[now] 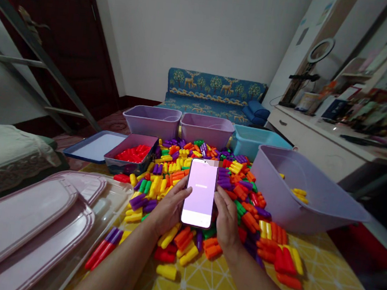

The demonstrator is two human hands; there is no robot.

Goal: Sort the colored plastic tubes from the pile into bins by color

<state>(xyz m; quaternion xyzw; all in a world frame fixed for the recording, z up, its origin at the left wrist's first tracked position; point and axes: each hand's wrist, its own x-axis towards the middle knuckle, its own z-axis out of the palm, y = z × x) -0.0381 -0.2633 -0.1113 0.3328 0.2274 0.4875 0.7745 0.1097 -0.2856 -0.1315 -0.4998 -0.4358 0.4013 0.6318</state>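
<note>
A smartphone with a lit pale purple screen is held upright above a heap of coloured plastic pieces. My left hand grips its left edge, with the thumb at the side of the screen. Along the right edge my right hand has its fingers around the phone. Under and around both hands lie many short tube-like plastic pieces in yellow, orange, red, green and purple. A single yellow piece lies apart, nearer to me.
Two purple tubs and a blue tub stand behind the heap. At right a larger purple tub holds a few yellow pieces. A box contains red pieces. Pink lids lie at left on the yellow patterned cloth.
</note>
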